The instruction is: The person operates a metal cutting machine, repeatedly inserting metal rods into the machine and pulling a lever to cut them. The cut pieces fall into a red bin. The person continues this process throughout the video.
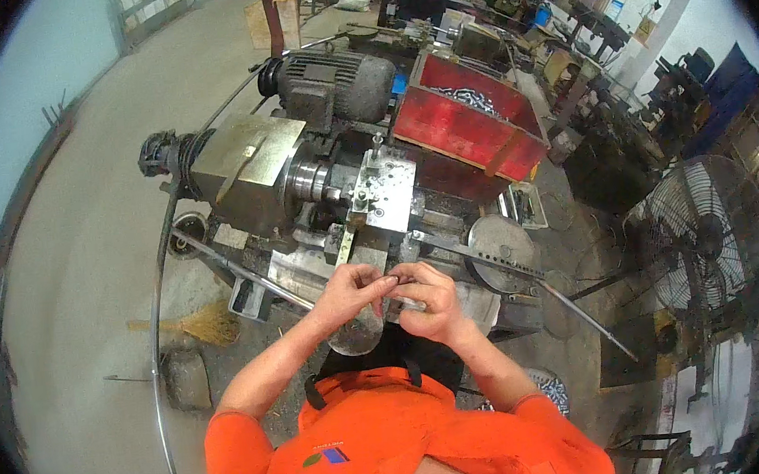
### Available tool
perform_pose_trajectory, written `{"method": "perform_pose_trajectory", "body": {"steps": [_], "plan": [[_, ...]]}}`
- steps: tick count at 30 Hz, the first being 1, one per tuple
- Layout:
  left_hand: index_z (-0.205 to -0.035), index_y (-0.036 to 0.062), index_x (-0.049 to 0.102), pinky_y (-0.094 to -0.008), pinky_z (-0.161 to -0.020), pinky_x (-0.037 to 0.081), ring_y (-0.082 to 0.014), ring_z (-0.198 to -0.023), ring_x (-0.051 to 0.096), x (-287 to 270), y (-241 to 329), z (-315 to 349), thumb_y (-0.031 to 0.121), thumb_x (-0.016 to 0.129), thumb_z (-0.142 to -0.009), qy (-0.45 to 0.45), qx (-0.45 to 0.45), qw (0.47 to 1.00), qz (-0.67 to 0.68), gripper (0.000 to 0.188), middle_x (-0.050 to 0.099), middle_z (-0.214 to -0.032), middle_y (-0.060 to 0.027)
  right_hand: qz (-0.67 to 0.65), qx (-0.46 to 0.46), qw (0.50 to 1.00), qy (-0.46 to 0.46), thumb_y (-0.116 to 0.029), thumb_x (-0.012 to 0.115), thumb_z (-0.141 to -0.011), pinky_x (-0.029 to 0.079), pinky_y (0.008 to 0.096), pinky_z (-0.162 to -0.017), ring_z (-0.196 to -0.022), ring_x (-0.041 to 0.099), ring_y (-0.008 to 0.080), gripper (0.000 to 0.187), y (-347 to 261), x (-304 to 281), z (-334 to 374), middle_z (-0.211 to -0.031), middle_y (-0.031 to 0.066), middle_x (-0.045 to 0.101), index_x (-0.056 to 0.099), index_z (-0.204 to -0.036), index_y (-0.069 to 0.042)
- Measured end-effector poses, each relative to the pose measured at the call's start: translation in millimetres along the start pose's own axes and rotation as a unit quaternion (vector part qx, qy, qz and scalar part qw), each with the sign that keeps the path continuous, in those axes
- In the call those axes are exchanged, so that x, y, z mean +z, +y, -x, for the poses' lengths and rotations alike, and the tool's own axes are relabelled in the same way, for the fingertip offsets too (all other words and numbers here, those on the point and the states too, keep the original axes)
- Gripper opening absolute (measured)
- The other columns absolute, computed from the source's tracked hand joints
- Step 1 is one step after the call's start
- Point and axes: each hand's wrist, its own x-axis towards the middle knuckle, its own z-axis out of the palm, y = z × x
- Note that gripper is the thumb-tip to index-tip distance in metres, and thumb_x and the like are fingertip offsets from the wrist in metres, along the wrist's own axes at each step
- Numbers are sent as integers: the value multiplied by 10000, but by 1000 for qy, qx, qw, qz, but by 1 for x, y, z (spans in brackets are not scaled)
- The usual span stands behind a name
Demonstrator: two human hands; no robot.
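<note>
In front of my chest, my left hand (pixel 353 295) and my right hand (pixel 430 303) meet at the fingertips. Both are closed in a pinch, and whatever small piece lies between them is too small and covered to name. Just beyond them stands a small lathe, with a bright steel spindle nose (pixel 310 181) on its left and a worn metal tool block (pixel 386 191) in the middle. A rounded metal tray (pixel 356 334) shows below my left hand. Neither hand visibly touches the machine.
A red metal bin (pixel 453 145) holding shiny small parts (pixel 469 99) stands beyond the lathe, next to an electric motor (pixel 339 85). Long levers (pixel 247 276) jut out left, and another bar (pixel 575 306) right. A broom (pixel 207 324) lies left; a caged fan (pixel 694 237) stands right.
</note>
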Motion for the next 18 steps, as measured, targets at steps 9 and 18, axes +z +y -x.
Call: {"method": "perform_pose_trajectory", "body": {"steps": [9, 18], "plan": [[-766, -11, 639, -232, -457, 407, -66, -506, 537, -45, 40, 2, 303, 575, -889, 21, -37, 984, -173, 343, 582, -593, -14, 38, -91, 981, -167, -135, 629, -531, 476, 394, -686, -800, 558, 302, 306, 12, 3, -58, -956, 147, 599, 661, -823, -51], [-1082, 30, 592, -331, -571, 484, -204, -594, 621, -197, 64, 129, 117, 549, -847, 400, -9, 802, -443, 254, 636, -749, -142, 320, 78, 917, -227, -170, 589, -530, 493, 403, -725, -824, 574, 334, 247, 112, 64, -163, -767, 147, 641, 716, -729, -94]]}}
